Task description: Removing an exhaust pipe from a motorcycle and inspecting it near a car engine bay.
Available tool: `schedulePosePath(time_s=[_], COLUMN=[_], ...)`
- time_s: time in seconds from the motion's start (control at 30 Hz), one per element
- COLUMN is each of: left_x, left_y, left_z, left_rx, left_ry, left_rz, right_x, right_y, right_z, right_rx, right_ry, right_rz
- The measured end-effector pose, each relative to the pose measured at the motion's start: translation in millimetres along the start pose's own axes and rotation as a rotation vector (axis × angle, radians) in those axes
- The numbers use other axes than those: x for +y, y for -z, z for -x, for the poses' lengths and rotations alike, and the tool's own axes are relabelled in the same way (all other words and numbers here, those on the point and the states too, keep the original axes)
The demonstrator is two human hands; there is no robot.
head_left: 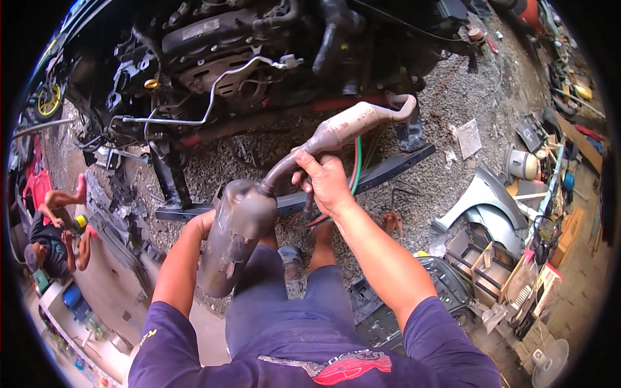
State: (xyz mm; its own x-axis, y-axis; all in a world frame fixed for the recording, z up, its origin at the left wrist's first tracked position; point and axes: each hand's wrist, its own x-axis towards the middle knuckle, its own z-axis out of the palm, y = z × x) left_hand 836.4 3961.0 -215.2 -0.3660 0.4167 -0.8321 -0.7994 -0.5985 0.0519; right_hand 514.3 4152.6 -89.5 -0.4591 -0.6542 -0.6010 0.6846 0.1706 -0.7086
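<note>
I hold a rusty brown-grey exhaust pipe in front of me, slanting from low left to upper right. Its wide canister end is dented and torn, and the far end bends into a thin curved tube. My right hand is closed around the narrow pipe just beyond the canister, thumb on top. On the canister's left side is my left hand, its fingers mostly hidden behind the metal. Past the pipe is the car's exposed engine bay, with a bent silver tube across its front.
A dark crossbeam runs low beneath the pipe, over gravel. Silver fender panels, wooden boxes and scrap lie at right. A black plastic part rests near my legs. Another person sits at far left.
</note>
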Motion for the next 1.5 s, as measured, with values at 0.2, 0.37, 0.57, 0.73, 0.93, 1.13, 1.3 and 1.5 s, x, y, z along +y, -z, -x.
schedulePosePath(time_s=[0.2, 0.37, 0.57, 0.73, 0.93, 1.13, 1.3, 1.5], left_x=[-28, -57, -51, -36, 12, 94, 159, 217], left_y=[50, 82, 85, 73, 33, -44, -136, -248], left_z=[4, 6, -11, -5, -20, -39, -81, -142], left_rx=[0.106, 0.155, 0.090, 0.113, 0.009, -0.093, -0.218, -0.202], left_ry=[0.040, 0.028, 0.067, 0.053, 0.035, 0.060, 0.154, 0.115], left_rz=[0.153, 0.232, 0.174, 0.098, -0.051, -0.233, -0.302, -0.454], right_x=[38, 67, 71, 60, 17, -25, -44, -63], right_y=[-38, -60, -57, -54, -17, 46, 131, 236], right_z=[-33, -57, -63, -51, -7, 42, 76, 110], right_rx=[0.006, -0.031, -0.012, 0.029, 0.135, 0.307, 0.467, 0.645], right_ry=[-0.051, -0.129, -0.112, -0.089, 0.044, 0.162, 0.300, 0.346], right_rz=[-0.051, 0.020, -0.036, 0.014, -0.004, -0.176, -0.294, -0.387])
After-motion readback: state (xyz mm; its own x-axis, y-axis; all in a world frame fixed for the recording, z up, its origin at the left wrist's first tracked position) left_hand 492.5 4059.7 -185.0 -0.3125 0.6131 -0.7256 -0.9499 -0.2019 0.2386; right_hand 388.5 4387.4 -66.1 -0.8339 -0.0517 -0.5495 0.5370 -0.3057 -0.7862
